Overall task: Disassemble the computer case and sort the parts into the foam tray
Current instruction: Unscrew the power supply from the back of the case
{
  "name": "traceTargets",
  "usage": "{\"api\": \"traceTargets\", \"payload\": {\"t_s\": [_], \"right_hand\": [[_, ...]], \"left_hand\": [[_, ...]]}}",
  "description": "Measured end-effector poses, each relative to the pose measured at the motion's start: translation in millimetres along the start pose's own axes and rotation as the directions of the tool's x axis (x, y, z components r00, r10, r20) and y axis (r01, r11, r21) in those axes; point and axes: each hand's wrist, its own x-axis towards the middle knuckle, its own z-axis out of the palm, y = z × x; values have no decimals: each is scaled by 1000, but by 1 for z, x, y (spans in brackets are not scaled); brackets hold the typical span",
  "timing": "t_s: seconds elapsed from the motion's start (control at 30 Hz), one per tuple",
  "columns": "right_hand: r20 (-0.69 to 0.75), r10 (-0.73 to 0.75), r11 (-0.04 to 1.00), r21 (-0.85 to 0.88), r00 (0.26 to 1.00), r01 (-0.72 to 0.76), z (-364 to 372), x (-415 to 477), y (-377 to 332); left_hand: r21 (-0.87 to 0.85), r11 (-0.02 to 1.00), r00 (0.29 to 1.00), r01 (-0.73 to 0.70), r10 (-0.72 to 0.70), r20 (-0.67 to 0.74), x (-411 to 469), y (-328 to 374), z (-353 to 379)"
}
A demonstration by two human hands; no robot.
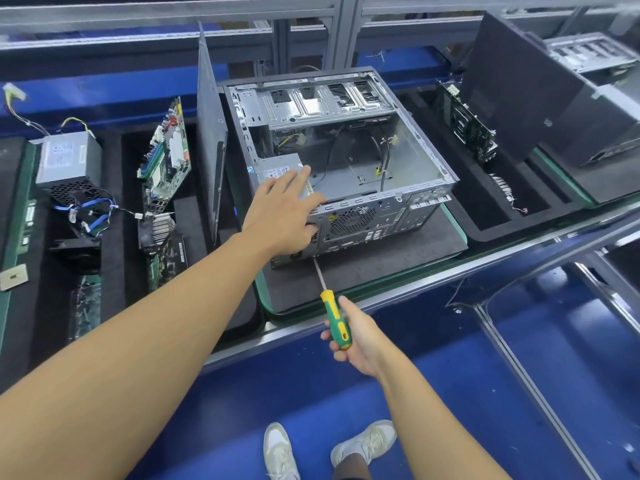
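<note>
The open grey computer case (363,161) lies on its side on a dark mat, with its rear panel facing me. A silver power supply (277,169) still sits inside at its left. My left hand (287,209) rests on the case's rear left corner, fingers spread over the power supply and thumb on the back panel. My right hand (353,337) grips a green and yellow screwdriver (334,318); its shaft tip touches the lower rear panel. The black foam tray (114,244) at the left holds a removed power supply (67,161), a motherboard (166,157) standing on edge, and cables.
A black side panel (209,147) stands upright between tray and case. A second foam tray (502,202) at the right holds a circuit board (467,123) and another dark case (536,98). The metal bench edge (415,292) runs in front; blue floor below.
</note>
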Motion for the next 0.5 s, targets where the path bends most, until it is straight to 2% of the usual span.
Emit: {"api": "traceTargets", "payload": {"t_s": [0.07,0.1,0.2,0.27,0.33,0.4,0.5], "right_hand": [[45,17,998,56,999,-20,-6,-1,0],[14,-15,999,37,1000,14,-7,0,1],[-150,-241,967,-128,959,222,-4,3,6],[-229,-330,936,-202,916,287,1,7,9],[-216,-314,938,-218,925,268,8,9,11],[-139,-231,954,-227,963,196,11,9,11],[-55,-59,996,-76,997,54,9,12,4]], "left_hand": [[-5,1000,1000,-1,1,-8,0,1,1],[-6,1000,1000,0,0,-11,0,1,1],[-9,1000,1000,6,-6,-11,0,0,1],[-6,1000,1000,8,-8,-16,1,0,1],[-3,1000,1000,6,-6,-11,1,0,1],[-1,1000,1000,9,-9,-6,1,1,1],[-5,1000,1000,6,-6,-9,1,0,1]]}}
